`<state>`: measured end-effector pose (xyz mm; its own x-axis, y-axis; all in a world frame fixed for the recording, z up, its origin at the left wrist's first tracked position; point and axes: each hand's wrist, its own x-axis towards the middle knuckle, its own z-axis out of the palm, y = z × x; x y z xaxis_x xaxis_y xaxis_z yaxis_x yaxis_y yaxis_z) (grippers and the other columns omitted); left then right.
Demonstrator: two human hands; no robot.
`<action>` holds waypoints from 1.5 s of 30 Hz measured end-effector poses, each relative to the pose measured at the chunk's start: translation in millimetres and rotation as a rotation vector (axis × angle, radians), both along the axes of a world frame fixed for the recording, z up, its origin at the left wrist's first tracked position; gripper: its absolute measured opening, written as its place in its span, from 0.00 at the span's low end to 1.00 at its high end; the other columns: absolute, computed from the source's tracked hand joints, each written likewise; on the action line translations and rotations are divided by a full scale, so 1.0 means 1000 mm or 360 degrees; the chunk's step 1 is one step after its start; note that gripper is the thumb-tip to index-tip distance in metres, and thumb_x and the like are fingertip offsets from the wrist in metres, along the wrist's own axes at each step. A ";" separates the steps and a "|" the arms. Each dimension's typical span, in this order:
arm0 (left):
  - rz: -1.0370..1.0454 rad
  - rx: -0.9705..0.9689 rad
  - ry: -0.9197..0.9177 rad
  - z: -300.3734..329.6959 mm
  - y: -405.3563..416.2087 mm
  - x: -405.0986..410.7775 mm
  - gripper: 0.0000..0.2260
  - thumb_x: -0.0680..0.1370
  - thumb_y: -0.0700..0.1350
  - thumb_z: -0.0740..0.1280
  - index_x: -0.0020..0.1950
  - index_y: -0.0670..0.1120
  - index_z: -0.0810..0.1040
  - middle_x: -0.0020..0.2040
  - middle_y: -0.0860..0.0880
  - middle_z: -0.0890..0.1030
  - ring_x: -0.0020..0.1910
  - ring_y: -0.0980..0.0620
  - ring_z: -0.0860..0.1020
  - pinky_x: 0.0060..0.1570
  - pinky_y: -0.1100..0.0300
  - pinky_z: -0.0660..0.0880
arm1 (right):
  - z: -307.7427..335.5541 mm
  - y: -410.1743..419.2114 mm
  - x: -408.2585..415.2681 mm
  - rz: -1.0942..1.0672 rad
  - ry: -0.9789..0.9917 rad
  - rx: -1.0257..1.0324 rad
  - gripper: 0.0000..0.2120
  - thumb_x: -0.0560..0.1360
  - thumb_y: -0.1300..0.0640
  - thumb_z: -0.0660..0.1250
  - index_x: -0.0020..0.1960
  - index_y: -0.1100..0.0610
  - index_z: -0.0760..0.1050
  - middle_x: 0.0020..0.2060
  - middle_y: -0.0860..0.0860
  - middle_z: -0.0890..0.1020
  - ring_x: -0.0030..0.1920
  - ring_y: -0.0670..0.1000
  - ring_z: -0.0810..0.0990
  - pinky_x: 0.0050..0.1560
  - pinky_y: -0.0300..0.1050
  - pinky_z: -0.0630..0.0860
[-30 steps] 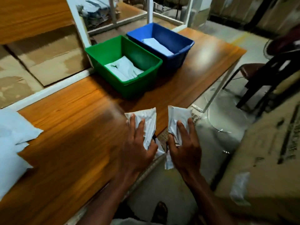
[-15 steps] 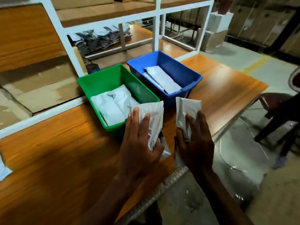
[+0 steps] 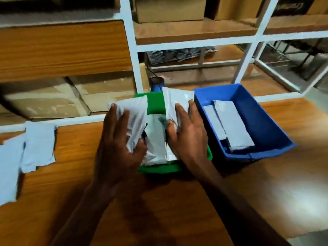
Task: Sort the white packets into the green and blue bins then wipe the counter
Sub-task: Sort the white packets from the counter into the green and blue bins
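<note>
My left hand (image 3: 118, 148) grips a crumpled white packet (image 3: 134, 110) over the left side of the green bin (image 3: 156, 103). Over the bin's right side, my right hand (image 3: 188, 135) holds a second white packet (image 3: 174, 100). Both hands and their packets cover most of the green bin; more white packets (image 3: 156, 139) lie inside it between my hands. The blue bin (image 3: 252, 110) stands touching the green one on its right and holds two flat white packets (image 3: 232, 125). Further white packets (image 3: 38, 144) lie on the wooden counter (image 3: 177, 201) at the left.
A white-framed shelf rack (image 3: 131, 55) rises behind the counter, with cardboard boxes (image 3: 53, 98) and bagged goods on its shelves. A small blue object (image 3: 157, 85) stands just behind the green bin. The floor shows past the counter's right edge.
Both hands have carried their packets forward from the counter's near edge to above the green bin. The view has swung left, so the bins sit straight ahead.
</note>
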<state>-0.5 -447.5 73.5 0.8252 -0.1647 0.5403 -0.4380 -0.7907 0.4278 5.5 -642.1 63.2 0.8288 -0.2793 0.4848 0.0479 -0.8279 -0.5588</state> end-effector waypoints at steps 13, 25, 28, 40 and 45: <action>0.0262 0.0036 0.0128 -0.014 0.040 0.010 0.37 0.74 0.61 0.59 0.81 0.50 0.55 0.82 0.48 0.49 0.79 0.43 0.55 0.59 0.39 0.77 | -0.097 0.052 0.118 0.0404 0.1117 -0.0231 0.26 0.83 0.47 0.55 0.79 0.49 0.54 0.80 0.61 0.44 0.78 0.67 0.49 0.71 0.62 0.63; 0.0074 -0.0090 0.0090 -0.032 0.027 0.024 0.36 0.74 0.58 0.63 0.79 0.43 0.61 0.81 0.44 0.54 0.79 0.42 0.57 0.62 0.39 0.75 | -0.114 0.051 0.120 0.0468 0.1522 -0.0476 0.33 0.82 0.36 0.43 0.80 0.46 0.33 0.77 0.58 0.28 0.77 0.61 0.29 0.76 0.65 0.37; 0.0030 -0.0104 0.0039 -0.030 0.010 0.026 0.37 0.74 0.57 0.63 0.79 0.42 0.60 0.81 0.43 0.54 0.79 0.42 0.56 0.63 0.38 0.74 | -0.083 0.037 0.106 0.0515 0.1385 -0.0336 0.34 0.82 0.35 0.43 0.81 0.47 0.36 0.79 0.57 0.32 0.79 0.60 0.32 0.77 0.62 0.38; -0.0127 0.0336 0.0596 -0.071 -0.128 0.101 0.37 0.75 0.58 0.64 0.81 0.50 0.55 0.81 0.42 0.47 0.79 0.39 0.53 0.76 0.47 0.56 | -0.072 -0.065 -0.049 0.0222 0.0350 -0.0311 0.32 0.82 0.40 0.50 0.77 0.60 0.64 0.78 0.62 0.60 0.79 0.63 0.57 0.75 0.64 0.61; -0.0118 0.0774 0.0930 -0.108 -0.161 0.120 0.35 0.79 0.62 0.57 0.81 0.55 0.42 0.81 0.43 0.39 0.79 0.35 0.45 0.76 0.39 0.47 | -0.076 -0.062 -0.048 0.0184 0.0278 -0.0218 0.31 0.83 0.40 0.49 0.78 0.58 0.64 0.79 0.60 0.59 0.80 0.61 0.56 0.76 0.60 0.61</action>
<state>119.7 -608.3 -34.8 0.9321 -0.3386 -0.1285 -0.3067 -0.9267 0.2172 -42.2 -704.5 -13.2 0.9261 -0.1192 0.3579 0.0592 -0.8910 -0.4501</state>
